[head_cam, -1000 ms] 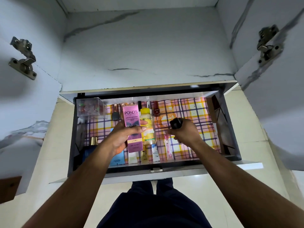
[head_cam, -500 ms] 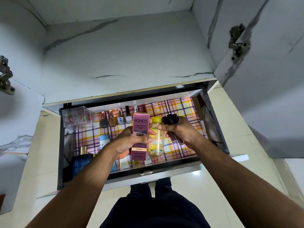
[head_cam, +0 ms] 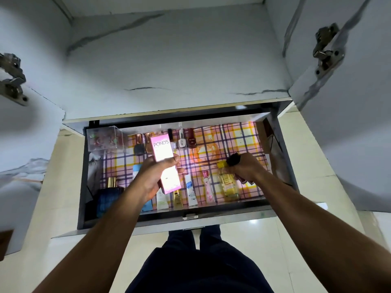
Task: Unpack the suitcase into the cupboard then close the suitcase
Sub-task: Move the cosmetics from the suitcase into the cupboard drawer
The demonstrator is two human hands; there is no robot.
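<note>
white marble-look cupboard (head_cam: 169, 60) with grey veins filled the upper view. both doors stood swung open: left door (head_cam: 25, 132) and right door (head_cam: 359, 123), each with a metal hinge, left hinge (head_cam: 11, 79), right hinge (head_cam: 325, 51). below the shelf a dark-framed drawer (head_cam: 81, 187) was pulled out, lined with pink-yellow plaid paper (head_cam: 239, 140). cream tiled floor (head_cam: 285, 240) lay underneath, with bright light glare on the tiles near the drawer front.
</note>
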